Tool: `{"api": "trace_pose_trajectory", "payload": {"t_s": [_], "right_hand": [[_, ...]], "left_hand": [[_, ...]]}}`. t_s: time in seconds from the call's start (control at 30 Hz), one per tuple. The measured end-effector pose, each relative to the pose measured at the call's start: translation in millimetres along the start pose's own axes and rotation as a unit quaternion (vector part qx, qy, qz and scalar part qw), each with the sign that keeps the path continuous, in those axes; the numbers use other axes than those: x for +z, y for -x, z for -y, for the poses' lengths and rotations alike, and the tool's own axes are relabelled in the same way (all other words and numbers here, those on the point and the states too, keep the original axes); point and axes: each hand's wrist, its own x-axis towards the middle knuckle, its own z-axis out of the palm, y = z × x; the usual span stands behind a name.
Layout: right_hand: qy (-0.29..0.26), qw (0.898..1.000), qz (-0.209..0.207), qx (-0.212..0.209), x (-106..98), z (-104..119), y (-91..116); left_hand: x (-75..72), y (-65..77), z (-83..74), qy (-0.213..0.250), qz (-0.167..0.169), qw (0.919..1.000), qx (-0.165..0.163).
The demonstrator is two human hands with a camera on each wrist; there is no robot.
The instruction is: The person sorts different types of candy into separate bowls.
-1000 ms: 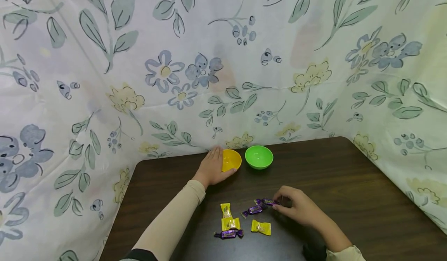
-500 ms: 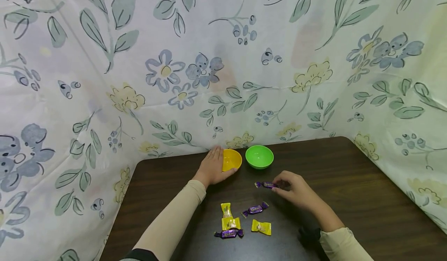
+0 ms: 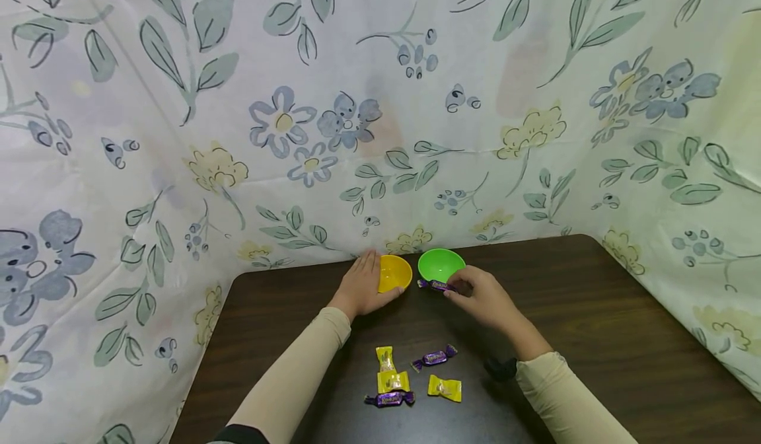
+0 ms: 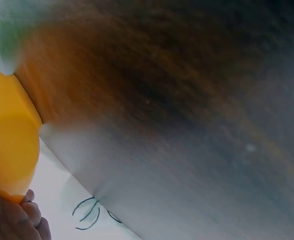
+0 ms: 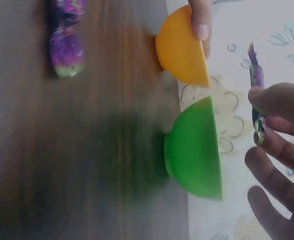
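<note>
My left hand (image 3: 362, 287) lies against the left side of a yellow bowl (image 3: 397, 273), its fingers straight along the far side and the thumb across the near side. Part of that bowl (image 4: 9, 135) fills the left edge of the left wrist view. My right hand (image 3: 484, 298) pinches a purple-wrapped candy (image 3: 434, 285) between thumb and fingers. The candy overlaps the near rim of a green bowl (image 3: 441, 264) in the head view. In the right wrist view the candy (image 5: 257, 80) is above the level of the bowls' rims, with the other fingers spread below.
Nearer on the dark wooden table (image 3: 582, 312) lie two more purple candies, one upper (image 3: 434, 357) and one lower (image 3: 389, 399). Yellow-wrapped candies lie beside them, one of them alone (image 3: 444, 387) to the right. A floral cloth (image 3: 380, 133) hangs behind the table.
My right hand has lifted a purple candy from beside the others and carried it away from me to the green bowl's near rim. The left hand has stayed at the yellow bowl.
</note>
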Motion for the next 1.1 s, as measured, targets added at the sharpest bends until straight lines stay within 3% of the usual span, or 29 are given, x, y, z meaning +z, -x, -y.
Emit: {"api": "trace_pose_trajectory", "payload": {"t_s": [0.37, 0.57, 1.1], "right_hand": [[0.04, 0.998, 0.031, 0.031, 12.9, 5.8, -36.9], [0.088, 0.994, 0.06, 0.013, 21.5, 9.3, -50.7], [0.096, 0.992, 0.081, -0.026, 46.3, 21.7, -73.0]], "left_hand": [[0.3, -0.1, -0.6, 0.002, -0.003, 1.0, 0.0], [0.0, -0.3, -0.8, 0.005, -0.004, 1.0, 0.0], [2.9, -0.9, 0.7, -0.005, 0.001, 1.0, -0.002]]}}
